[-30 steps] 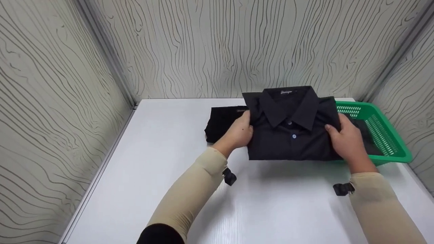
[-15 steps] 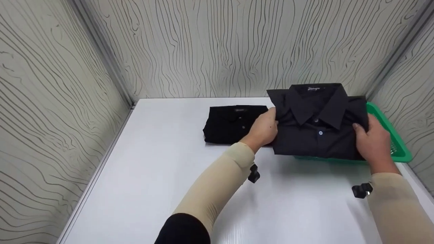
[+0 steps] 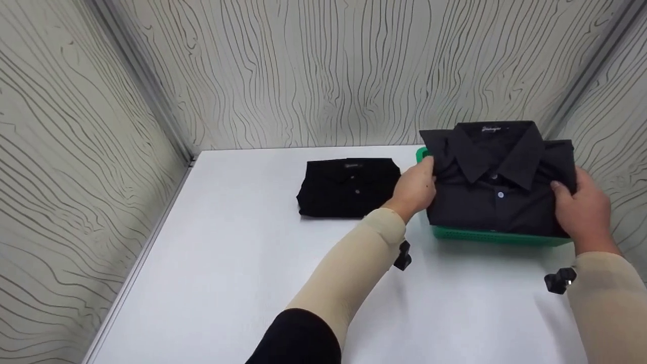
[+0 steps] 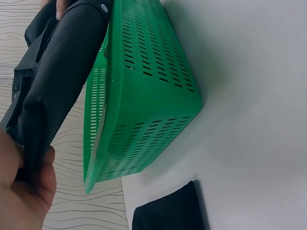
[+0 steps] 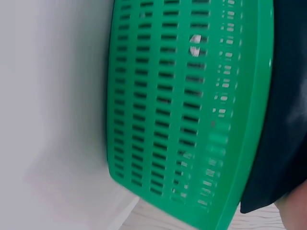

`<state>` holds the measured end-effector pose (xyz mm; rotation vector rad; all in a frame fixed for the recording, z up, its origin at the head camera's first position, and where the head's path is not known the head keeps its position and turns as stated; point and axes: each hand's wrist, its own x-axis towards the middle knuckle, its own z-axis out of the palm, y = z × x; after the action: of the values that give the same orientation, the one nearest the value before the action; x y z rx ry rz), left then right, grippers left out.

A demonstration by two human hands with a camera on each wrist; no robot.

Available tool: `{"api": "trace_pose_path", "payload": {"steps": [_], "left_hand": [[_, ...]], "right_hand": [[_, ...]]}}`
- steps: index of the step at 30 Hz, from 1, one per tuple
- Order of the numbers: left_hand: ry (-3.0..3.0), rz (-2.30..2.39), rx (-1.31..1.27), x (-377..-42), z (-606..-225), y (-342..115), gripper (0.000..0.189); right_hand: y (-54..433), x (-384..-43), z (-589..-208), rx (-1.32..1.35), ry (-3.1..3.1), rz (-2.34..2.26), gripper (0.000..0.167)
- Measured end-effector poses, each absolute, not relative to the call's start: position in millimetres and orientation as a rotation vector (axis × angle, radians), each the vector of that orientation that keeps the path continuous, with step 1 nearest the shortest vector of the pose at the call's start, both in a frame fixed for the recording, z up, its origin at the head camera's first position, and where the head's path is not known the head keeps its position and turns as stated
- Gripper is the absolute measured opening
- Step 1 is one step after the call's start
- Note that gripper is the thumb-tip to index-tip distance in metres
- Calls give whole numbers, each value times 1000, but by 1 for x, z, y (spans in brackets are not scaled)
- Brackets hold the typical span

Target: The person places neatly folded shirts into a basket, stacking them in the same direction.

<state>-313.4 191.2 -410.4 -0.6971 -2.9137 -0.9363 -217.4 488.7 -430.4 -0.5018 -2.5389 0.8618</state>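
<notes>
A folded black button-up shirt (image 3: 485, 202) with its collar up hangs over the green plastic basket (image 3: 500, 236), hiding most of it in the head view. My left hand (image 3: 416, 186) grips the shirt's left edge, and my right hand (image 3: 584, 210) grips its right edge with the thumb on top. In the left wrist view the shirt (image 4: 67, 62) is just above the rim of the basket (image 4: 153, 86), with the left hand (image 4: 24, 187) pinching one end. The right wrist view shows the basket's slotted wall (image 5: 163, 105) beside the shirt (image 5: 292, 96).
A second folded black shirt (image 3: 349, 189) lies on the white table (image 3: 242, 242), left of the basket. Wood-grain patterned panels (image 3: 303, 71) close off the back and sides.
Both hands have carried the held shirt to the right, from partly over the other folded shirt to over the basket. The shirt on the table is now mostly uncovered.
</notes>
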Motion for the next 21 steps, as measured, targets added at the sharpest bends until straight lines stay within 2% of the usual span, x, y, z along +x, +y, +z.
{"api": "trace_pose_path", "payload": {"steps": [5,13,21], "left_hand": [[-2918,-914,-703,-316,-412,203,46],[-2862,-826,-698,-321,-415,214,28],[-2809,-756,-706,-323,-427,225,35]], "right_hand": [[498,-218,-431,-540,-2535,857,56],[505,-224,-433,-534,-2518,834,53],[512,-225,-439,-572,-2515,837,52]]}}
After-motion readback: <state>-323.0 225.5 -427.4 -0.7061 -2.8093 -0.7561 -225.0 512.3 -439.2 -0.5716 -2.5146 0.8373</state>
